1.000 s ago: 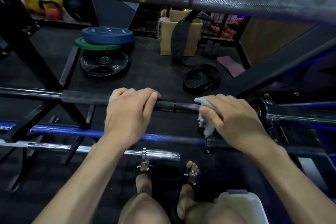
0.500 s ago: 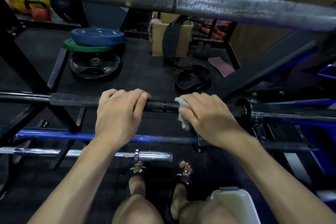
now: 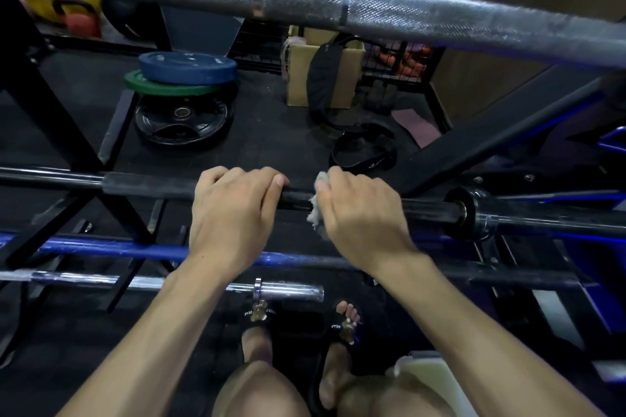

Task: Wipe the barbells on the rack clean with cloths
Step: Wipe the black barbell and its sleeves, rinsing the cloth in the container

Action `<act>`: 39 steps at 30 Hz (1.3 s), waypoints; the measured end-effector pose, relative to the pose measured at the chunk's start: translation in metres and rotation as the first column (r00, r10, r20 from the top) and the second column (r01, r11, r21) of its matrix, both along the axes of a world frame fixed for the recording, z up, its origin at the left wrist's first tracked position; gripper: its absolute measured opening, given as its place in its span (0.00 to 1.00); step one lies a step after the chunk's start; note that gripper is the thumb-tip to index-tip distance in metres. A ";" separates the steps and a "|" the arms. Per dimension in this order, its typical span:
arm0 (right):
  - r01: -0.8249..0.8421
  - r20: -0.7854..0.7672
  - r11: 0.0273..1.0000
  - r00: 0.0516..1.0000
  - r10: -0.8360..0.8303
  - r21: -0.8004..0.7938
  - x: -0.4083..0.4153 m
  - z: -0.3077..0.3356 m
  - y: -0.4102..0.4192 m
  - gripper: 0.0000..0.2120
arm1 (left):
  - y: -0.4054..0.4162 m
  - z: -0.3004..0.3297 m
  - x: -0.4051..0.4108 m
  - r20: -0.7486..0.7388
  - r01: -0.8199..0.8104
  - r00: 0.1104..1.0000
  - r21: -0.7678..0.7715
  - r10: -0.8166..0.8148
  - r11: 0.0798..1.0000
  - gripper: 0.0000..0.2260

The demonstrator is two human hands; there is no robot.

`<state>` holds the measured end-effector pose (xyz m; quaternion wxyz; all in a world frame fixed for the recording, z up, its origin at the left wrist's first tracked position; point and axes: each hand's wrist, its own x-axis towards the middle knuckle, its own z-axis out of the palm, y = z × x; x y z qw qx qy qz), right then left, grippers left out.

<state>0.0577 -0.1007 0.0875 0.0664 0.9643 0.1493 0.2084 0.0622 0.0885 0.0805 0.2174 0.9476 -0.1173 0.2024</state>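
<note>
Both hands grip the black barbell (image 3: 423, 210); right hand (image 3: 362, 210) apparently clutching cloth (image 3: 316, 210).

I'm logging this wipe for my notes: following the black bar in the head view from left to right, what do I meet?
Foam sleeve → left hand gripping the black bar → white cloth → right hand pressing the cloth on the bar → black collar.

1. A silver bar (image 3: 305, 7) with cross-hatched knurling is showing along the top.
2. A black barbell (image 3: 152, 184) is lying beside a whitish cloth (image 3: 316, 210).
3. A blue bar (image 3: 111, 249) is gleaming below.
4. Blue plate (image 3: 188, 68) is sitting over green plate (image 3: 162, 87) and black plate (image 3: 183, 122).
</note>
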 end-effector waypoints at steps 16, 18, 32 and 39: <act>-0.011 0.074 0.998 0.997 0.006 0.058 -0.008 -0.019 0.010 0.19 | 0.000 0.000 0.000 0.062 0.027 0.998 -0.021 -0.025 0.999 0.15; 0.069 0.114 0.996 0.991 -0.076 0.063 0.003 -0.008 0.016 0.20 | -0.002 0.000 0.000 0.043 0.035 0.998 -0.027 -0.034 0.999 0.16; 0.033 0.065 0.996 0.997 -0.039 0.086 -0.021 -0.021 0.019 0.21 | 0.002 -0.003 0.002 0.060 0.038 0.997 0.016 -0.039 0.999 0.15; 0.173 -0.055 0.981 0.984 -0.169 0.089 0.008 0.009 0.032 0.23 | 0.000 -0.004 0.002 0.072 0.040 0.997 -0.013 -0.038 0.999 0.14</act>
